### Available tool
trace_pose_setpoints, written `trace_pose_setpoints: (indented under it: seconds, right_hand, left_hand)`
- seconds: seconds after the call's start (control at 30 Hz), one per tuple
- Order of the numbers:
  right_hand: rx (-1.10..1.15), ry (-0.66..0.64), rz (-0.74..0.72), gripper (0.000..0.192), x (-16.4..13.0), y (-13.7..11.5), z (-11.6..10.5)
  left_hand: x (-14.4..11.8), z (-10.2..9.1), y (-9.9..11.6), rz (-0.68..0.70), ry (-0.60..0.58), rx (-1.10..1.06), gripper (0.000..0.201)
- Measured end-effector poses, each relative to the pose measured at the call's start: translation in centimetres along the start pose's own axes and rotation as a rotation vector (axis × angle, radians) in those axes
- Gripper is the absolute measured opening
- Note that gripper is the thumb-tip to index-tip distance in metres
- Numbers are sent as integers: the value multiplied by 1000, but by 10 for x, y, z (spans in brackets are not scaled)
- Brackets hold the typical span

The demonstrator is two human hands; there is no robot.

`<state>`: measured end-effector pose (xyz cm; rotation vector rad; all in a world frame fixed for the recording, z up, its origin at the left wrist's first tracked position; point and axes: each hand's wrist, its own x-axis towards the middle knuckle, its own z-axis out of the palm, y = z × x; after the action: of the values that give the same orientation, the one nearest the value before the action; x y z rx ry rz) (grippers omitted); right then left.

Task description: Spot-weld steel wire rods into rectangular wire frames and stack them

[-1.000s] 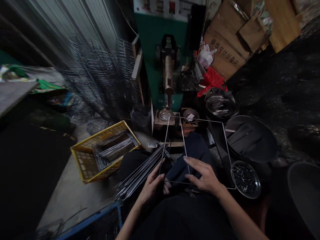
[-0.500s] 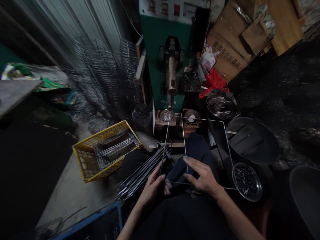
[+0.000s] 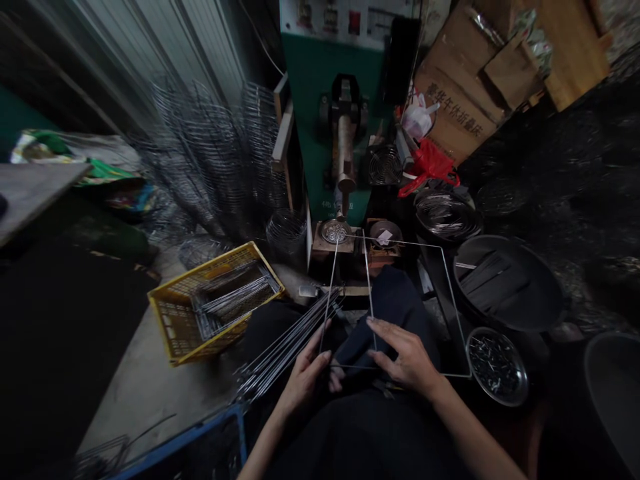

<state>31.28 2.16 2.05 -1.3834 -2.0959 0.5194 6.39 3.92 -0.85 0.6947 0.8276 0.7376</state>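
A thin rectangular wire frame [image 3: 453, 300] lies in front of me, its far edge reaching under the green machine's electrode [image 3: 341, 207]. My left hand [image 3: 306, 375] is closed on the frame's left side, thumb and fingers pinching the wire. A straight metal rod [image 3: 369, 280] runs across the inside of the frame, and my right hand [image 3: 409, 357] pinches its near end between thumb and fingers. The rod's far end is close to the frame's far edge; whether they touch I cannot tell. Beside my left hand, a bundle of wire pieces [image 3: 287, 350] rests across my leg.
A yellow crate [image 3: 173, 327] with wire frames stands to the left. On the right are a round bowl of small metal pieces [image 3: 497, 367] and a dark pan with rods [image 3: 543, 293]. Stacked wire rings [image 3: 200, 147] stand behind the crate. A small dish [image 3: 336, 232] sits beneath the electrode.
The frame's right side has shifted slightly left. Both hands keep their grip in nearly the same place, and the view has moved a little.
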Motion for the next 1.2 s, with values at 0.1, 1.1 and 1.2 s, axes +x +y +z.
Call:
trace_pose_setpoints:
  seconds: [0.1, 1.1, 1.2]
  right_hand:
    - [-119, 122, 154, 45, -18, 22, -16]
    - [32, -227, -80, 67, 28, -3, 2]
    - [3, -230, -86, 68, 28, -1, 0]
  left_hand:
    - [-5, -4, 2, 4, 49, -6, 91]
    - [-41, -30, 24, 141, 284, -62, 96]
    - [-40, -24, 26, 148, 319, -81, 94]
